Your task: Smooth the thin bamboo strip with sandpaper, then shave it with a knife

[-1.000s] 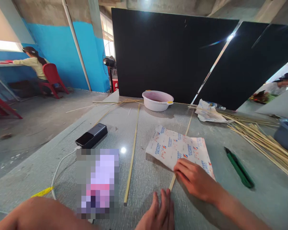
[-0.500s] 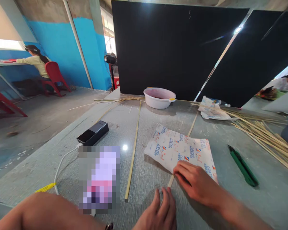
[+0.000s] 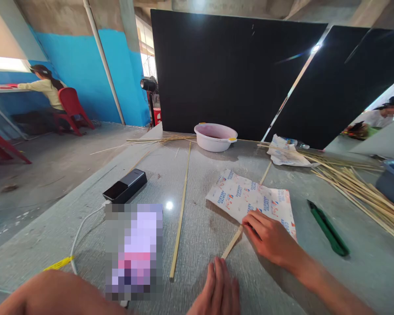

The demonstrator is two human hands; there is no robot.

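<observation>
Wooden strip [image 3: 232, 242] is running under the paper sheet [image 3: 243, 196]; nearer than the sheet, the left hand [image 3: 216, 291] is covering its end, grip unclear. The right hand [image 3: 265, 236], fingers clamped on the sheet's near edge, is sitting farther away than moments ago, baring more strip.

The white abrasive sheet [image 3: 249, 197] (blue and red print facing up) lies slanted across a pale, narrow strip [image 3: 232, 242].
</observation>
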